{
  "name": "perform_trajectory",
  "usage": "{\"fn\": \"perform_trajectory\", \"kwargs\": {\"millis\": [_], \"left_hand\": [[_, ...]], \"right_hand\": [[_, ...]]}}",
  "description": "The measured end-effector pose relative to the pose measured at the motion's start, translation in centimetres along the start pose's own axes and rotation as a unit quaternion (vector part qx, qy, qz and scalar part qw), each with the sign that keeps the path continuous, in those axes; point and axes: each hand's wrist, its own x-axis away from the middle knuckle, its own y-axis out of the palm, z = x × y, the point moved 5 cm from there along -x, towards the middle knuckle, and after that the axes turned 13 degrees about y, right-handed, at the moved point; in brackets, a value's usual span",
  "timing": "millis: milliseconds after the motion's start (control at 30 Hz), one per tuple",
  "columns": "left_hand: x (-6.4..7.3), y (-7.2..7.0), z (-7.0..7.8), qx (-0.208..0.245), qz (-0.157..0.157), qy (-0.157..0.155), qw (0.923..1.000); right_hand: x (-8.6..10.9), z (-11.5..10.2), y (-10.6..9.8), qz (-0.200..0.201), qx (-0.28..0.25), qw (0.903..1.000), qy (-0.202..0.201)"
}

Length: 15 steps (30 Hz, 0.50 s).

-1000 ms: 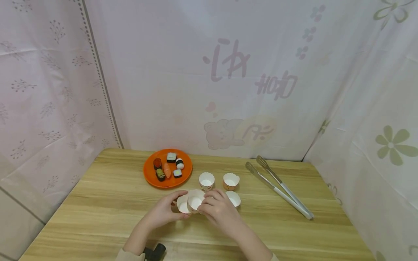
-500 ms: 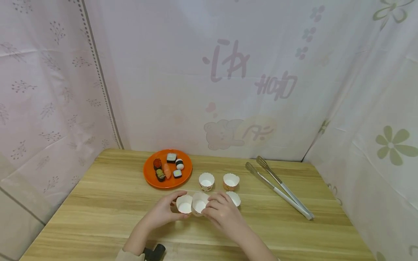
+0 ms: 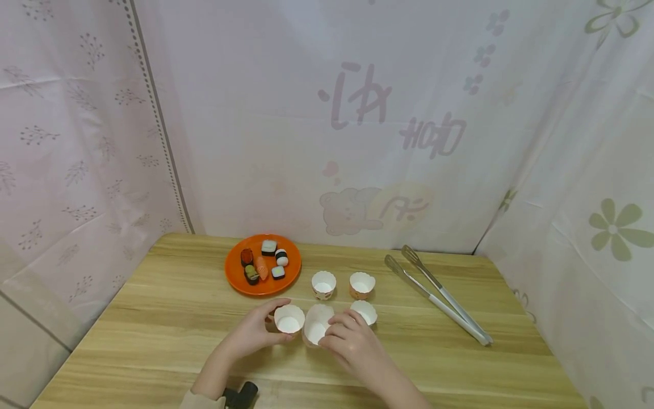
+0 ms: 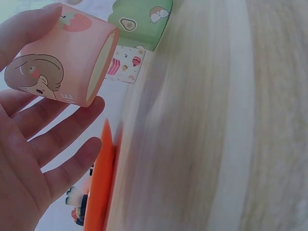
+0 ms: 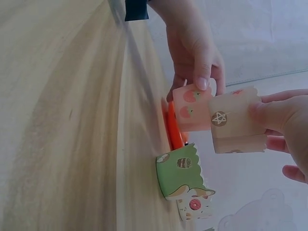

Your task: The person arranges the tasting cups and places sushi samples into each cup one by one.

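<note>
Pink cup (image 3: 289,321) (L hand (image 3: 255,331)), rim (image 3: 289,306) nr beige cup (image 3: 316,328) (R hand (image 3: 352,343)), tongs (image 3: 440,295) clear.

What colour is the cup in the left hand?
The cup is pink, with a strawberry and a cartoon head; best seen in the left wrist view.

The pink cup (image 4: 72,50) is printed with strawberries and a brown-haired cartoon figure; the beige cup (image 5: 236,126) is marked with a pale star on a brown disc. The green cup (image 4: 142,29) is patterned with an avocado, and the plate (image 3: 265,288) is coloured orange.
</note>
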Motion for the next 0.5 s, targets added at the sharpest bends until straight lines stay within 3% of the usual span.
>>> {"fn": "perform_trajectory", "kwargs": {"millis": [267,500], "left_hand": [[0.1,-0.1,-0.3,-0.005,0.007,-0.002,1.0],[0.0,-0.2,-0.3,-0.005,0.013,0.003,0.9999]], "right_hand": [[0.8,-0.1,0.1,-0.002,0.015,0.9996,-0.024],[1.4,-0.3,0.4,-0.022,0.011,0.9995,-0.021]]}}
